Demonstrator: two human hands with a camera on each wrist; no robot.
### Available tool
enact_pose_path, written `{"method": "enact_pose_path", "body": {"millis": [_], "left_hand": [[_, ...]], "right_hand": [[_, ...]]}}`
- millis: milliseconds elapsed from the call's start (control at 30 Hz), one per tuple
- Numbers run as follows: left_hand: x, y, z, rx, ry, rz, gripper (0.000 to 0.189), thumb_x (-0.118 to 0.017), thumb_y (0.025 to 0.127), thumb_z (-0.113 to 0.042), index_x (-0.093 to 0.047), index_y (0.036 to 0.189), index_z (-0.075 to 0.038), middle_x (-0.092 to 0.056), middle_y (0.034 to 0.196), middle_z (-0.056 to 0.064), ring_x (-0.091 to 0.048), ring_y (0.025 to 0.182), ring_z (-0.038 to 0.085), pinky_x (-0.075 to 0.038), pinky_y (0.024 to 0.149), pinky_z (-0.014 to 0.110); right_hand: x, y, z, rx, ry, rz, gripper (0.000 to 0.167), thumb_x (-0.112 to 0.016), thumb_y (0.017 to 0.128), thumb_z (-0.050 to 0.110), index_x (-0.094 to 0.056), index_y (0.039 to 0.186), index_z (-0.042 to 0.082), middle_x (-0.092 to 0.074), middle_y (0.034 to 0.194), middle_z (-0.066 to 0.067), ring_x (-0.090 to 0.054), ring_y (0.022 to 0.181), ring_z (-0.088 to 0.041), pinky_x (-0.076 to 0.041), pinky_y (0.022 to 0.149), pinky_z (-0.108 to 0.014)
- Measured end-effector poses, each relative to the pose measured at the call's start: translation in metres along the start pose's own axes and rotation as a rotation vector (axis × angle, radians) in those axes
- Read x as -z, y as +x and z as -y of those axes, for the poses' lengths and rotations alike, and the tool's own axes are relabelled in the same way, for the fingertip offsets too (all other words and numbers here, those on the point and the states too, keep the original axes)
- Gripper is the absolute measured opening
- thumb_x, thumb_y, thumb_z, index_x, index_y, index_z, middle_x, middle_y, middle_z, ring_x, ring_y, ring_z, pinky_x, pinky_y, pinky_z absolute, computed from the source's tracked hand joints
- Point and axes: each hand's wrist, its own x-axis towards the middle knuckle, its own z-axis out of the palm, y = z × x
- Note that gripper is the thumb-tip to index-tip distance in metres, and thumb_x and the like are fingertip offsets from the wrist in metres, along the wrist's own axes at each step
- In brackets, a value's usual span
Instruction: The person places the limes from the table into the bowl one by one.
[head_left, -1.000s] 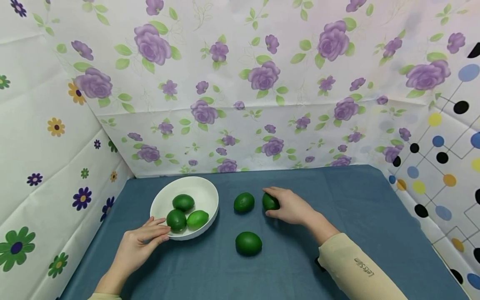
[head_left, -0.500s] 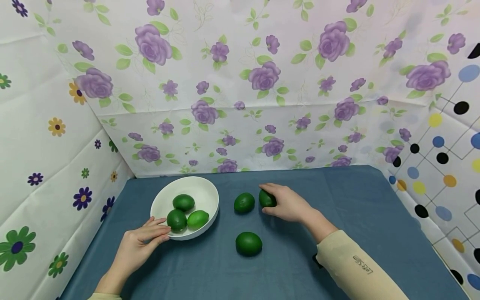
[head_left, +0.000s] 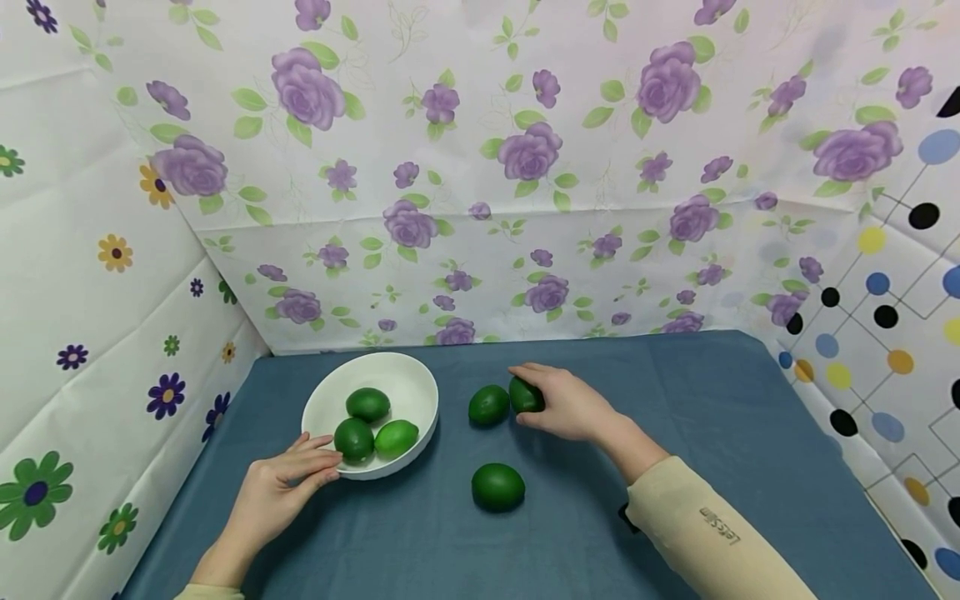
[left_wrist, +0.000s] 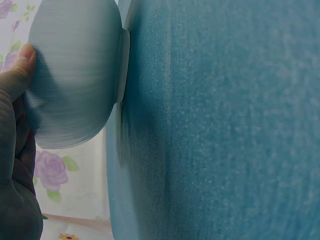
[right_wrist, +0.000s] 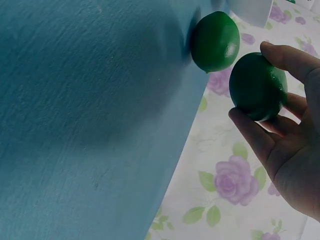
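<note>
My right hand (head_left: 572, 406) grips a dark green lime (head_left: 526, 395) between thumb and fingers. In the right wrist view this held lime (right_wrist: 258, 86) hangs clear of the cloth. Just left of it in the head view lies another dark lime (head_left: 488, 406), and a third lime (head_left: 498, 487) lies nearer to me. My left hand (head_left: 279, 486) pinches the near left rim of a white bowl (head_left: 401, 372). Inside the bowl are two dark limes (head_left: 367, 405) and one brighter lime (head_left: 396, 438). The left wrist view shows the thumb (left_wrist: 22, 65) against the bowl's outer wall.
A blue cloth (head_left: 600, 533) covers the table. Purple-flowered sheeting (head_left: 480, 250) hangs behind it. Daisy-print sheeting (head_left: 135, 333) borders the left side, and dotted sheeting (head_left: 855, 375) borders the right.
My right hand has moved left and slightly up in the head view, carrying its lime closer to the neighbouring one. The left hand and the bowl have stayed put.
</note>
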Motion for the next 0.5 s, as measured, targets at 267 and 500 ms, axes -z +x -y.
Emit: {"method": "enact_pose_path", "body": {"millis": [267, 500], "left_hand": [[0.000, 0.000, 0.000, 0.004, -0.005, 0.000, 0.032, -0.090, 0.078, 0.011, -0.086, 0.105, -0.005, -0.082, 0.103, -0.001, -0.070, 0.123, 0.011, -0.039, 0.123, 0.026], [0.001, 0.000, 0.000, 0.005, -0.011, 0.004, 0.031, -0.090, 0.078, 0.010, -0.086, 0.105, -0.005, -0.082, 0.104, -0.002, -0.071, 0.123, 0.015, -0.039, 0.124, 0.026]], "right_hand": [[-0.001, 0.007, 0.006, 0.016, -0.015, 0.003, 0.081, -0.084, 0.097, 0.030, -0.043, 0.166, 0.019, -0.042, 0.168, -0.012, -0.053, 0.144, -0.033, -0.055, 0.110, -0.053], [-0.002, 0.011, 0.012, 0.026, -0.006, 0.010, 0.080, -0.083, 0.098, 0.032, -0.042, 0.166, 0.020, -0.042, 0.168, -0.013, -0.052, 0.145, -0.033, -0.054, 0.111, -0.053]]}}
